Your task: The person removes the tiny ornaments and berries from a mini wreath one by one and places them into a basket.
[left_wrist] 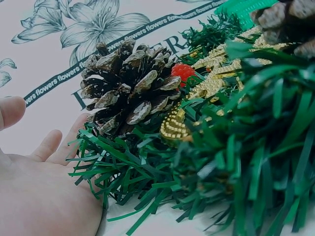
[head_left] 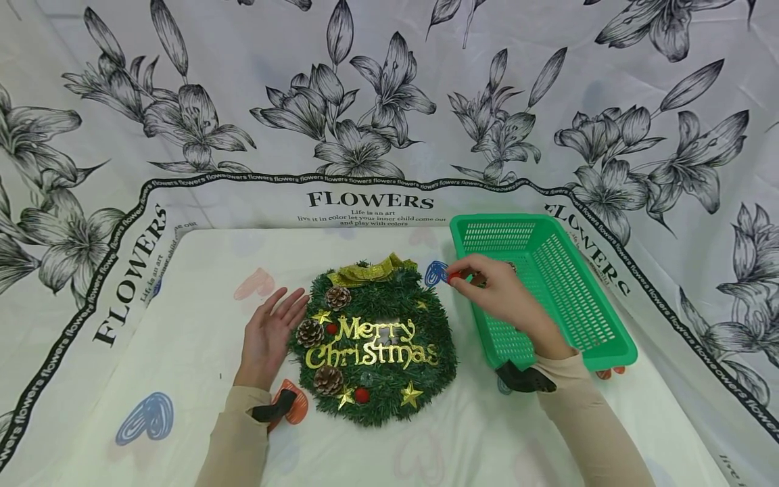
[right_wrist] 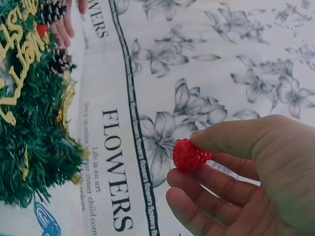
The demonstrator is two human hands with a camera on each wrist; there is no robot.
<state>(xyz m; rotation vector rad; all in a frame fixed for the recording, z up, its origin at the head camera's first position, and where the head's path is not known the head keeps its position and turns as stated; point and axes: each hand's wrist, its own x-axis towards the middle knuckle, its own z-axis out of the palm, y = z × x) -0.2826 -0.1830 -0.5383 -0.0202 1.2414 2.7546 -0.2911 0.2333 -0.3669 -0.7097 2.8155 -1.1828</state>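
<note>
A green tinsel wreath (head_left: 389, 296) lies on the table, with gold "Merry Christmas" lettering (head_left: 372, 343) across its middle. Along its left side sit pine cones (head_left: 310, 333), red berries (head_left: 362, 395) and gold stars (head_left: 411, 394). My right hand (head_left: 496, 287) is raised over the basket's near-left side, pinching a red artificial raspberry (right_wrist: 189, 155) between thumb and fingers. At the wreath's left edge, my left hand (head_left: 274, 331) lies with palm up and fingers extended, holding nothing. In the left wrist view its fingers reach beside a pine cone (left_wrist: 129, 88).
To the right stands a green plastic basket (head_left: 599, 311) with perforated walls; small brown items inside are partly hidden behind my right hand. A gold bow (head_left: 374, 272) tops the wreath. Flower-printed cloth (head_left: 377, 95) hangs behind and at both sides of the heart-printed tabletop (head_left: 195, 338).
</note>
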